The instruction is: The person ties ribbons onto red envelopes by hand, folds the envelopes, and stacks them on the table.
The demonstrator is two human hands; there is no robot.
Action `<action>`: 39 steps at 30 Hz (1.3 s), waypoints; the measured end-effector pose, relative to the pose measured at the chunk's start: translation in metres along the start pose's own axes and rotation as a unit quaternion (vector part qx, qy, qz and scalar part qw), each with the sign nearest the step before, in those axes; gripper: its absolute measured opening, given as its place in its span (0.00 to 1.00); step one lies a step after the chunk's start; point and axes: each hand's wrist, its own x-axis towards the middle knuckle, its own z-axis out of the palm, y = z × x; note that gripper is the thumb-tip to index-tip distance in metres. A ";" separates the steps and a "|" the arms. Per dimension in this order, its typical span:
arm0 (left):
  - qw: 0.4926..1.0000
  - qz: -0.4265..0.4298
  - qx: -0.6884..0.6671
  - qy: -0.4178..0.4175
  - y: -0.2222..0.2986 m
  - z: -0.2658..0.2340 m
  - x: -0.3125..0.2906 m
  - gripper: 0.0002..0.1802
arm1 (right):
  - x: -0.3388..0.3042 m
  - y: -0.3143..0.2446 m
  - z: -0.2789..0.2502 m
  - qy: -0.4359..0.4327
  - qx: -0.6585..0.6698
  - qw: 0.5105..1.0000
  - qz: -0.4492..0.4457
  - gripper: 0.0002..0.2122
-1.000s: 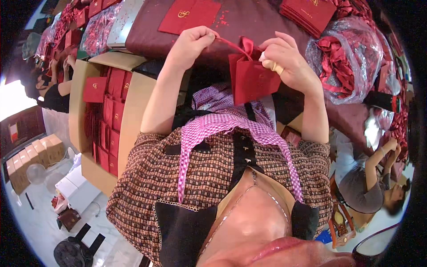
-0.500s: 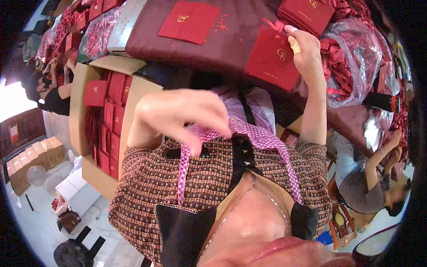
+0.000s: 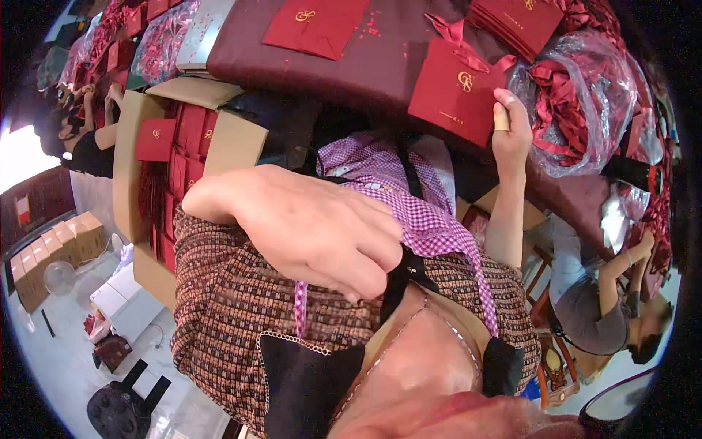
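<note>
My right hand [image 3: 512, 128] grips the right edge of a red gift bag [image 3: 442, 88], thumb and fingers closed on it; a finger has a pale yellow wrap. Gold print marks the bag's front, and a shiny red ribbon [image 3: 455, 42] sticks up from its top. In front of my chest, my left hand [image 3: 314, 227] is raised, back up, with its fingers curled together. Their tips are hidden, so whatever they may hold does not show. Another red gift bag [image 3: 314, 28] lies flat at the far middle.
A stack of red gift bags [image 3: 515, 25] and a clear plastic sack of red ribbons [image 3: 585, 102] stand at right on the dark red table [image 3: 344, 69]. An open carton [image 3: 130, 197] full of red bags is at left. People [image 3: 84, 146] work on both sides.
My right hand has moved from the ribbon at the bag's top down to its right edge, and the ribbon stands freer. My left hand has come closer, its fingers now curled.
</note>
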 end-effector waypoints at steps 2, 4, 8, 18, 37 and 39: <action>0.971 0.077 -0.042 0.223 -0.002 0.004 0.003 0.07 | -0.008 0.007 0.004 0.007 -0.010 1.000 -0.002 0.08; 0.942 0.098 -0.064 0.315 0.001 -0.002 0.009 0.07 | -0.015 0.009 0.005 0.039 -0.061 0.997 -0.016 0.07; 0.879 0.061 -0.089 0.465 0.027 0.008 0.034 0.04 | -0.015 0.018 0.001 0.042 -0.056 0.997 0.011 0.07; 0.772 0.131 -0.107 0.613 0.012 0.040 0.060 0.05 | -0.008 0.013 0.008 0.050 -0.080 0.995 -0.040 0.06; 0.849 0.223 -0.118 0.465 0.007 0.022 0.064 0.02 | -0.006 0.010 0.010 0.070 -0.058 0.996 -0.015 0.06; 0.846 0.234 -0.098 0.469 0.012 0.021 0.069 0.08 | -0.001 0.006 0.000 0.066 -0.090 0.993 -0.034 0.07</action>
